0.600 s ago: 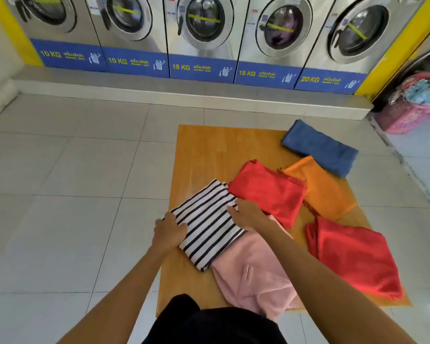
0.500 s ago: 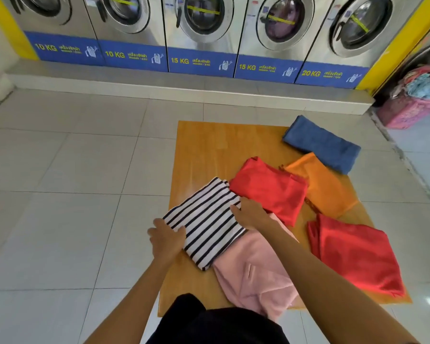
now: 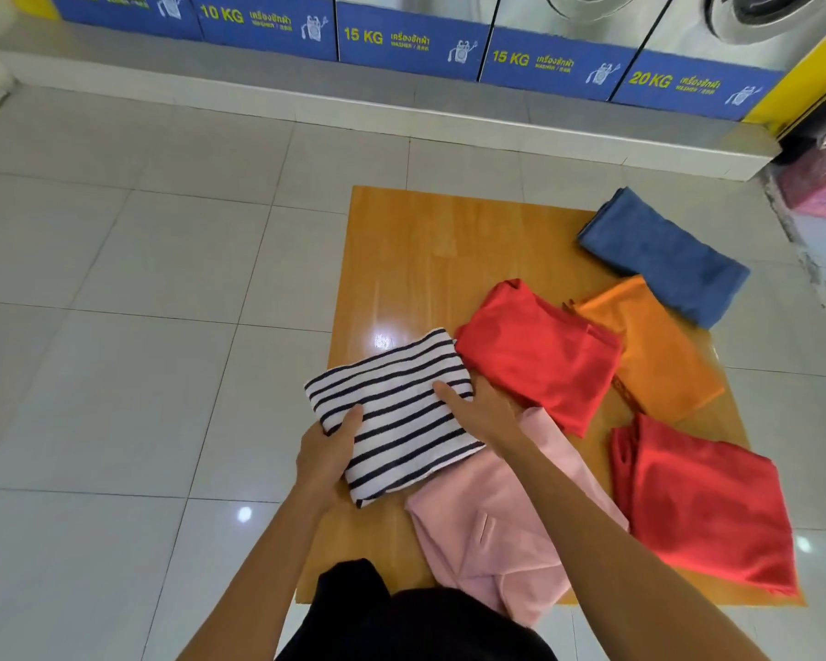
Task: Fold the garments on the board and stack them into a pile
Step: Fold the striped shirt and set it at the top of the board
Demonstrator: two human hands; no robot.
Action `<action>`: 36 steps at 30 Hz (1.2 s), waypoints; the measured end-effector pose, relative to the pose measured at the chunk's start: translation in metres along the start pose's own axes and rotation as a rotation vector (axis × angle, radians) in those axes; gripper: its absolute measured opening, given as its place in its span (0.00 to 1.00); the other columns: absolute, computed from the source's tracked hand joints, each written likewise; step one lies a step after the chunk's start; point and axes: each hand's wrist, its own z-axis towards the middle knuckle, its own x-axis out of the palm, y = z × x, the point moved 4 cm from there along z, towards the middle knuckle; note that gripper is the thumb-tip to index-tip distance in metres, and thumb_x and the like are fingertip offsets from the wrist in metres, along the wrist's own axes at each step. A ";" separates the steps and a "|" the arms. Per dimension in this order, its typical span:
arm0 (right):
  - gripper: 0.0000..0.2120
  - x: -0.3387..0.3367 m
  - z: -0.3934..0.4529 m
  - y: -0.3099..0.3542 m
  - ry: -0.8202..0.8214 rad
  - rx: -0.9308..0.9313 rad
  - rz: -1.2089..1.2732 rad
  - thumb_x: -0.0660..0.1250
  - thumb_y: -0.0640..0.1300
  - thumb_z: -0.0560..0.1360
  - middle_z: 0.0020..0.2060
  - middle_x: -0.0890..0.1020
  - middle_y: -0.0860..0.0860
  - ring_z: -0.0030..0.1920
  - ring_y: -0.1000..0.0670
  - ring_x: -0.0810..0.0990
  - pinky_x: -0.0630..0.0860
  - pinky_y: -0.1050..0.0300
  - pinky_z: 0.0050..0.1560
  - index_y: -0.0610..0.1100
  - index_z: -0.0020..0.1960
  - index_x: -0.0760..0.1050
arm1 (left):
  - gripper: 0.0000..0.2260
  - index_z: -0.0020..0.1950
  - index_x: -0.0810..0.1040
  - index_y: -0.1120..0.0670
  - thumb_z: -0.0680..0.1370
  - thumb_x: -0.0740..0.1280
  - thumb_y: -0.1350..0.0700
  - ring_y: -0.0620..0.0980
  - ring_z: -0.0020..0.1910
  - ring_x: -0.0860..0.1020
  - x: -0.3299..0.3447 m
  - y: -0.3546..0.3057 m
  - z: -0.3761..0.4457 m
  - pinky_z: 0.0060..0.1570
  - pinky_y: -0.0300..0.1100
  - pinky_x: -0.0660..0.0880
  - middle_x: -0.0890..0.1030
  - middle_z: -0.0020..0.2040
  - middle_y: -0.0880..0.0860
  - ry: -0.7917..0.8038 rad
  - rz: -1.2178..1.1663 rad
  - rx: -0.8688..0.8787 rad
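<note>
A folded black-and-white striped garment lies at the left edge of the wooden board, partly over a pink garment. My left hand grips its near left edge, thumb on top. My right hand holds its right edge with fingers spread on the stripes. Other folded garments lie on the board: a red one, an orange one, a blue one and a second red one at the near right.
The board rests on a white tiled floor. A row of washing machines with blue labels stands on a raised step at the back. A pink laundry basket sits at the far right.
My left hand has closed on the striped garment's left edge, and both hands have shifted it slightly left. The camera has tilted down and moved closer.
</note>
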 end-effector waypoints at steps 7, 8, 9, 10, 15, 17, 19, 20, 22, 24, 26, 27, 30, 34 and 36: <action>0.23 0.007 0.001 0.015 0.037 -0.039 0.202 0.71 0.59 0.74 0.57 0.81 0.59 0.57 0.55 0.80 0.75 0.61 0.58 0.55 0.66 0.74 | 0.27 0.71 0.71 0.52 0.75 0.69 0.43 0.54 0.55 0.79 -0.007 -0.028 0.019 0.56 0.54 0.78 0.80 0.60 0.54 -0.050 0.042 0.051; 0.21 0.008 0.001 0.019 0.041 -0.027 0.234 0.71 0.56 0.76 0.57 0.79 0.59 0.56 0.56 0.78 0.72 0.67 0.55 0.55 0.67 0.72 | 0.28 0.72 0.69 0.51 0.75 0.69 0.42 0.54 0.56 0.79 -0.006 -0.033 0.020 0.56 0.53 0.78 0.79 0.61 0.53 -0.036 0.060 0.065; 0.21 0.009 0.003 0.022 0.062 -0.016 0.267 0.70 0.53 0.77 0.57 0.78 0.58 0.55 0.57 0.76 0.70 0.69 0.54 0.55 0.68 0.70 | 0.29 0.73 0.68 0.50 0.75 0.69 0.41 0.53 0.57 0.78 -0.006 -0.039 0.021 0.57 0.52 0.77 0.78 0.62 0.53 -0.022 0.082 0.082; 0.23 0.010 0.005 0.026 0.083 -0.012 0.292 0.69 0.52 0.78 0.58 0.77 0.58 0.55 0.56 0.75 0.70 0.68 0.55 0.54 0.71 0.67 | 0.29 0.73 0.67 0.49 0.75 0.68 0.40 0.52 0.58 0.77 -0.007 -0.046 0.021 0.57 0.51 0.77 0.77 0.62 0.51 -0.005 0.108 0.097; 0.27 -0.005 0.033 0.051 0.155 -0.030 0.454 0.74 0.58 0.72 0.59 0.83 0.56 0.57 0.53 0.83 0.80 0.49 0.60 0.54 0.67 0.72 | 0.26 0.70 0.72 0.47 0.74 0.70 0.42 0.52 0.56 0.80 -0.019 -0.099 0.030 0.53 0.53 0.80 0.81 0.59 0.51 0.076 0.083 0.103; 0.22 -0.022 0.048 0.072 0.159 -0.090 0.506 0.75 0.54 0.73 0.55 0.85 0.55 0.55 0.53 0.85 0.82 0.48 0.57 0.54 0.65 0.75 | 0.25 0.68 0.74 0.48 0.73 0.72 0.43 0.53 0.55 0.82 -0.017 -0.129 0.041 0.53 0.54 0.80 0.82 0.58 0.52 0.079 0.042 0.131; 0.19 -0.042 0.068 0.095 0.146 -0.124 0.553 0.75 0.51 0.74 0.54 0.86 0.55 0.53 0.53 0.85 0.83 0.48 0.56 0.53 0.64 0.76 | 0.24 0.67 0.75 0.48 0.73 0.72 0.44 0.54 0.55 0.82 -0.008 -0.163 0.056 0.53 0.55 0.80 0.83 0.57 0.52 0.079 0.015 0.163; 0.19 -0.052 0.080 0.107 0.133 -0.137 0.576 0.75 0.50 0.75 0.54 0.86 0.55 0.53 0.53 0.85 0.83 0.49 0.55 0.53 0.64 0.76 | 0.22 0.67 0.76 0.49 0.74 0.72 0.45 0.54 0.55 0.83 -0.002 -0.181 0.064 0.53 0.55 0.80 0.83 0.57 0.52 0.082 0.014 0.181; 0.19 -0.070 0.111 0.129 0.095 -0.160 0.598 0.74 0.49 0.75 0.55 0.85 0.54 0.54 0.52 0.85 0.83 0.49 0.56 0.52 0.64 0.75 | 0.21 0.67 0.76 0.51 0.76 0.71 0.47 0.53 0.55 0.82 0.012 -0.215 0.087 0.54 0.55 0.80 0.83 0.57 0.52 0.075 0.031 0.222; 0.20 -0.085 0.144 0.147 0.031 -0.158 0.604 0.75 0.49 0.75 0.55 0.84 0.54 0.54 0.52 0.84 0.82 0.49 0.56 0.51 0.65 0.75 | 0.20 0.67 0.76 0.53 0.77 0.70 0.49 0.54 0.54 0.82 0.027 -0.248 0.112 0.54 0.54 0.80 0.83 0.58 0.53 0.038 0.055 0.268; 0.23 -0.096 0.176 0.160 0.010 -0.144 0.617 0.75 0.49 0.75 0.57 0.83 0.53 0.56 0.50 0.83 0.82 0.47 0.57 0.51 0.68 0.73 | 0.20 0.67 0.75 0.54 0.77 0.69 0.50 0.53 0.54 0.82 0.044 -0.279 0.138 0.54 0.53 0.80 0.82 0.58 0.54 0.001 0.095 0.312; 0.24 -0.100 0.191 0.165 0.011 -0.139 0.627 0.75 0.49 0.75 0.58 0.83 0.52 0.57 0.49 0.83 0.81 0.46 0.58 0.50 0.69 0.73 | 0.20 0.67 0.75 0.54 0.77 0.69 0.50 0.53 0.54 0.82 0.052 -0.293 0.150 0.54 0.53 0.80 0.82 0.58 0.54 -0.012 0.124 0.328; 0.24 -0.112 0.232 0.177 -0.015 -0.146 0.644 0.74 0.47 0.75 0.59 0.83 0.50 0.57 0.48 0.83 0.82 0.48 0.56 0.47 0.69 0.73 | 0.20 0.68 0.75 0.56 0.78 0.68 0.51 0.54 0.56 0.80 0.074 -0.321 0.183 0.56 0.54 0.79 0.81 0.59 0.54 -0.039 0.183 0.346; 0.25 -0.103 0.277 0.162 -0.007 -0.057 0.513 0.71 0.49 0.77 0.63 0.80 0.49 0.61 0.46 0.80 0.79 0.47 0.62 0.47 0.72 0.70 | 0.21 0.70 0.71 0.57 0.78 0.67 0.57 0.57 0.58 0.79 0.089 -0.312 0.227 0.57 0.55 0.78 0.77 0.63 0.56 -0.102 0.325 0.277; 0.27 -0.091 0.287 0.146 -0.011 -0.025 0.480 0.71 0.48 0.77 0.65 0.78 0.49 0.64 0.46 0.78 0.76 0.48 0.65 0.47 0.74 0.68 | 0.17 0.66 0.74 0.58 0.78 0.64 0.58 0.55 0.54 0.80 0.093 -0.298 0.240 0.55 0.51 0.79 0.80 0.59 0.57 -0.169 0.441 0.283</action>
